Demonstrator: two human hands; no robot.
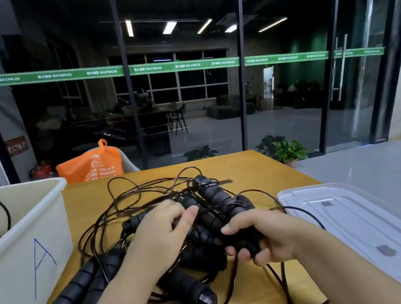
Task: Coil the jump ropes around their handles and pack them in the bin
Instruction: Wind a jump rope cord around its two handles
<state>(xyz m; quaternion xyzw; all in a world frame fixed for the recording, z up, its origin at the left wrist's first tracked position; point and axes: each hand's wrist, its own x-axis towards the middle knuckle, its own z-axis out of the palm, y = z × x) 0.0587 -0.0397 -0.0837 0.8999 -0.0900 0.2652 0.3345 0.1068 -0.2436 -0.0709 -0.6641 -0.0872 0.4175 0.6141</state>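
A tangle of black jump ropes (133, 203) with ridged foam handles lies on the yellow table (245, 168). My right hand (262, 237) grips the lower end of a pair of black handles (215, 197) that point away from me. My left hand (162, 231) rests on the pile beside them, fingers curled over another handle and the thin cord. Two long handles (66, 296) lie side by side at the near left. One more handle (191, 290) lies under my left forearm. A cream bin (24, 252) marked "A" stands at the left with rope inside.
The bin's white lid (368, 226) lies flat on the table's right side. An orange bag (91, 163) sits behind the table's far edge. Glass walls and potted plants (285, 150) stand beyond.
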